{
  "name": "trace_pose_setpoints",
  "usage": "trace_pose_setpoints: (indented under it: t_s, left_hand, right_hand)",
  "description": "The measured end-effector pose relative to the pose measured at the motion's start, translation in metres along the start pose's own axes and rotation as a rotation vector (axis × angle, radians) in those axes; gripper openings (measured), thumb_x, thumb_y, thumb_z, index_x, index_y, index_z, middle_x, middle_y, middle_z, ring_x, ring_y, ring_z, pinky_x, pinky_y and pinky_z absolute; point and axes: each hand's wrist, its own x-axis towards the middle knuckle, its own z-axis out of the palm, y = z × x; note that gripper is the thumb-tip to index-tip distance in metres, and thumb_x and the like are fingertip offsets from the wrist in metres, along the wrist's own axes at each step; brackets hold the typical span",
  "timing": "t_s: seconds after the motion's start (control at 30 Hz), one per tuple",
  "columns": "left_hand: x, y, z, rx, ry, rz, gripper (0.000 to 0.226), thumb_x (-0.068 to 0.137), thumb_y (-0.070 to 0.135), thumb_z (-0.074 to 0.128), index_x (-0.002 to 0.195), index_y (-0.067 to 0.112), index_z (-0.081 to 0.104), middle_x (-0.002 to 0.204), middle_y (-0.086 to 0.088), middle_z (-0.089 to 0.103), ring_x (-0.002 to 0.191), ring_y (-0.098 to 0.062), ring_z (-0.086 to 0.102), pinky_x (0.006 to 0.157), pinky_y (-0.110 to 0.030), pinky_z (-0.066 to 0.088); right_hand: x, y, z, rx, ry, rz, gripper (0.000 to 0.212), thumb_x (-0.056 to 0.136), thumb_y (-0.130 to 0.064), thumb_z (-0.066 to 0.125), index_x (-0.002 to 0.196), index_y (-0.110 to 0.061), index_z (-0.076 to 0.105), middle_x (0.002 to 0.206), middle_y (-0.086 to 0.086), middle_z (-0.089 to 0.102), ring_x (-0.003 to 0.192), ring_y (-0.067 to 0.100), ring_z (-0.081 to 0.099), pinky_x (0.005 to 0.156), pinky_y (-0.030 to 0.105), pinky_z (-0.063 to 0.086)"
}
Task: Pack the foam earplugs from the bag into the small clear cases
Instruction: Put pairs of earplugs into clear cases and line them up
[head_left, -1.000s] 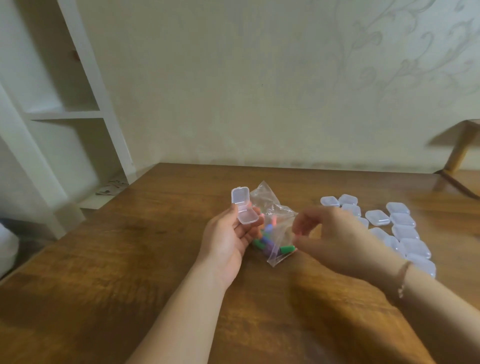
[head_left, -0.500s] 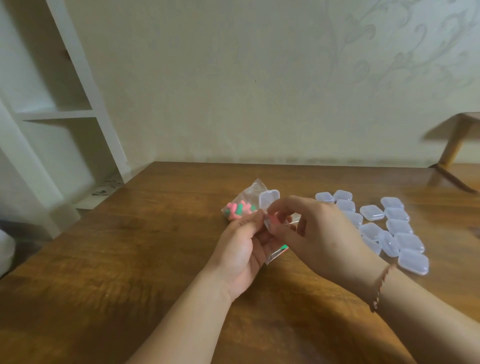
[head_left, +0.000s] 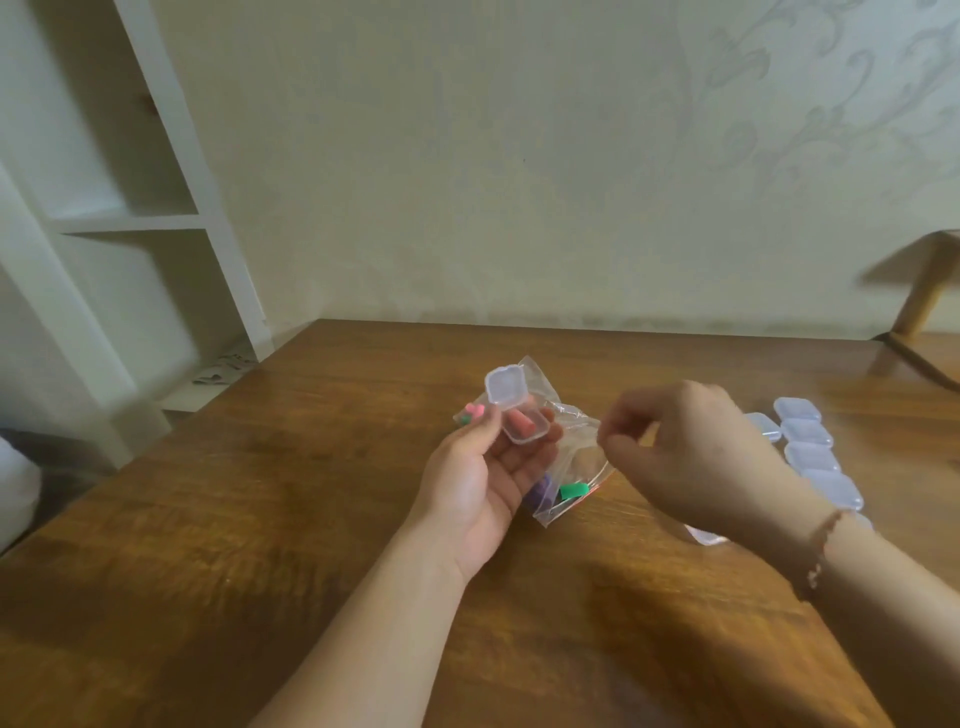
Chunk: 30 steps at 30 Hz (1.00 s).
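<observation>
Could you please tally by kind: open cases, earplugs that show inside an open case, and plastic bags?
Open clear case: 1
Earplug in that case: 1
Plastic bag: 1
Total: 3

desk (head_left: 260, 519): brown wood, smooth, with a soft shine
open case (head_left: 519, 415): clear plastic, glossy
bag (head_left: 576, 457): thin transparent plastic, wrinkled
earplugs (head_left: 573, 490): matt foam
closed cases (head_left: 810, 452): clear, slightly milky plastic
wall (head_left: 519, 156): matt, pale
</observation>
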Motion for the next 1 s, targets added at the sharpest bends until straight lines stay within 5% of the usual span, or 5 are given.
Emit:
trace_pose_setpoints:
  t_s: [0.2,0.33,0.57,0.83,1.0]
  left_hand:
    - [0.01,0.007,-0.009,-0.04,0.179,0.083,0.023,0.104,0.021,0.047,0.095,0.007,0.063,0.107,-0.018,0.074,0.09,-0.023,0.075,0.073,-0.032,0.06]
    - [0.012,0.007,-0.008,-0.055,0.236,0.077,0.017,0.103,0.016,0.049,0.098,0.01,0.063,0.102,-0.014,0.073,0.097,-0.025,0.071,0.084,-0.036,0.058]
    - [0.014,0.007,-0.006,-0.029,0.278,0.052,0.012,0.101,0.013,0.05,0.097,0.011,0.061,0.106,-0.014,0.071,0.097,-0.026,0.071,0.086,-0.037,0.058]
    - [0.015,0.007,-0.005,-0.015,0.306,0.022,0.015,0.102,0.017,0.05,0.092,0.013,0.059,0.107,-0.014,0.069,0.096,-0.026,0.071,0.082,-0.035,0.058]
    - [0.014,0.007,-0.005,0.018,0.278,0.032,0.011,0.102,0.018,0.05,0.096,0.016,0.06,0.104,-0.012,0.071,0.095,-0.024,0.072,0.082,-0.035,0.058]
  right_hand:
    - [-0.006,0.003,0.01,-0.169,-0.472,-0.048,0.042,0.09,-0.022,0.048,0.128,-0.039,0.056,0.129,-0.015,0.059,0.11,0.009,0.058,0.093,0.026,0.05]
    - [-0.008,0.001,0.028,-0.29,-0.494,-0.117,0.051,0.091,-0.02,0.04,0.139,-0.037,0.038,0.145,-0.015,0.04,0.107,0.02,0.059,0.082,0.034,0.055]
    - [0.016,-0.006,0.044,-0.455,-0.523,-0.078,0.052,0.093,-0.018,0.047,0.143,-0.027,0.033,0.143,-0.002,0.041,0.106,0.02,0.056,0.063,0.022,0.043]
    - [0.032,-0.012,0.056,-0.548,-0.565,-0.04,0.049,0.098,-0.025,0.048,0.143,-0.013,0.034,0.137,0.007,0.045,0.109,0.023,0.059,0.086,0.031,0.055]
    - [0.028,-0.014,0.052,-0.554,-0.554,-0.026,0.045,0.098,-0.024,0.047,0.141,-0.013,0.038,0.135,0.007,0.048,0.111,0.022,0.058,0.083,0.028,0.053]
